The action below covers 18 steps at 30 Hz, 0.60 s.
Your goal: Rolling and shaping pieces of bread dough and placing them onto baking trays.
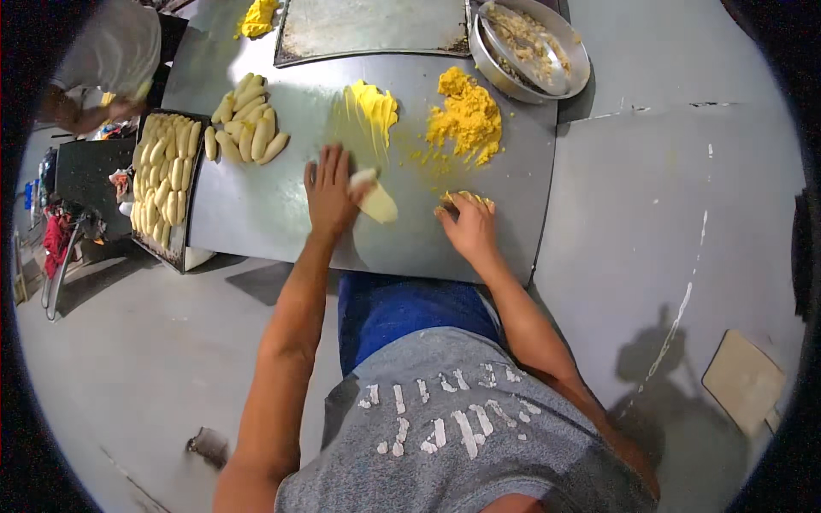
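"On that table (278,205), how are the hands working?"

"The left hand (330,201) is lying spread wide, thumb at the flat dough piece (379,206) near the near edge; I'd be pressing evenly. The right hand (472,231) is curling over yellow crumbs (487,201); whether it's gripping, I'm not telling for certain."

"What are you counting?"

"Two trays (376,38), at the far and left edges; one bowl (584,81) overhanging the right edge; three yellow mounds (466,124); one flat piece. Rolls (250,120) are overlapping uncountably."
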Each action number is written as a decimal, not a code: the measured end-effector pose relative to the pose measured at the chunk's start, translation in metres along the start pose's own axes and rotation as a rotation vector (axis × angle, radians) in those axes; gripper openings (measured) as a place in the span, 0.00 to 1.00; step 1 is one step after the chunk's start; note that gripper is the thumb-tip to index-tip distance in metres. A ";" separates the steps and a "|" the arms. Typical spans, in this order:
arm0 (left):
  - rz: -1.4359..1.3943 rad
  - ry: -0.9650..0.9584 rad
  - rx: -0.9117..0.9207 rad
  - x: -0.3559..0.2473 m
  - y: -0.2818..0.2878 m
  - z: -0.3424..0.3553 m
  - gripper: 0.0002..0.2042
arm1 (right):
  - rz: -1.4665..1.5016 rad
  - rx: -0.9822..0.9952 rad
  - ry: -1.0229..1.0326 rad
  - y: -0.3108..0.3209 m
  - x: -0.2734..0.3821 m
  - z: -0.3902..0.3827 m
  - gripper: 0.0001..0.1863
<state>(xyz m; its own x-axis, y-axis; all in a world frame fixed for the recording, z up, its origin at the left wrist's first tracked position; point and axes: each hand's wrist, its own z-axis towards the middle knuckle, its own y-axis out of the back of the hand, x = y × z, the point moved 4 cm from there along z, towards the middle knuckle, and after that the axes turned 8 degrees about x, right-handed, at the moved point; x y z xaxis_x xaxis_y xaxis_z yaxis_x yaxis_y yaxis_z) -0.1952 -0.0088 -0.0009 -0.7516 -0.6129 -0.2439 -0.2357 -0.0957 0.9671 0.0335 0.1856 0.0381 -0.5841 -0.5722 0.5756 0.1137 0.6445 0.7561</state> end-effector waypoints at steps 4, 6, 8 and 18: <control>0.071 -0.043 0.013 -0.028 -0.023 -0.025 0.40 | -0.006 0.002 0.000 -0.002 -0.018 -0.004 0.18; 0.026 -0.212 0.050 -0.045 -0.039 -0.050 0.40 | 0.030 0.006 0.005 -0.002 -0.021 0.005 0.18; -0.026 -0.231 0.012 -0.043 -0.031 -0.035 0.39 | 0.054 -0.018 0.005 -0.006 -0.021 0.002 0.17; -0.020 -0.135 0.041 -0.036 -0.004 0.013 0.42 | 0.086 -0.101 0.029 0.031 0.012 -0.001 0.16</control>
<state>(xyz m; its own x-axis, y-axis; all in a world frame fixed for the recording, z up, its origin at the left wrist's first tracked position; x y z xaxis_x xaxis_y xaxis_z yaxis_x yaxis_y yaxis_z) -0.1756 0.0235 0.0032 -0.8221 -0.4996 -0.2731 -0.2744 -0.0725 0.9589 0.0310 0.1983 0.0692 -0.5456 -0.5324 0.6472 0.2434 0.6383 0.7303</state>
